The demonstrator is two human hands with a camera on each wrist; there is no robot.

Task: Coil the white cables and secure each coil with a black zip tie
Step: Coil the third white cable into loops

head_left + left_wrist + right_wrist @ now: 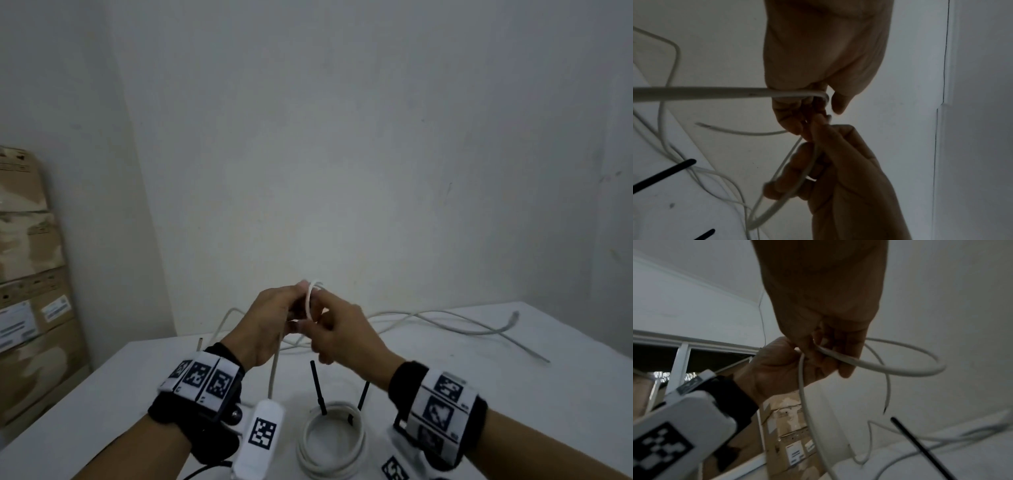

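Hands meet above the worktop point(479, 394): left hand point(265, 327) and right hand point(339, 330) each grip the white cable point(310, 301) loop.

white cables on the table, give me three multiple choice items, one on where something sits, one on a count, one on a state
1. Where is the finished coil?
A. on the table between the forearms
B. on the boxes
C. in the left hand

2. How many black zip ties stand up from that coil?
A. none
B. two
C. five

3. What is the state of the cable in the hands?
A. flat and untouched
B. gripped by both hands with a loop begun
C. already tied

Key:
1 A, it lies on the table near the wrists.
2 B, two black strips rise from its rim.
3 B, the left hand and right hand both grip it, and the right wrist view shows a loop.
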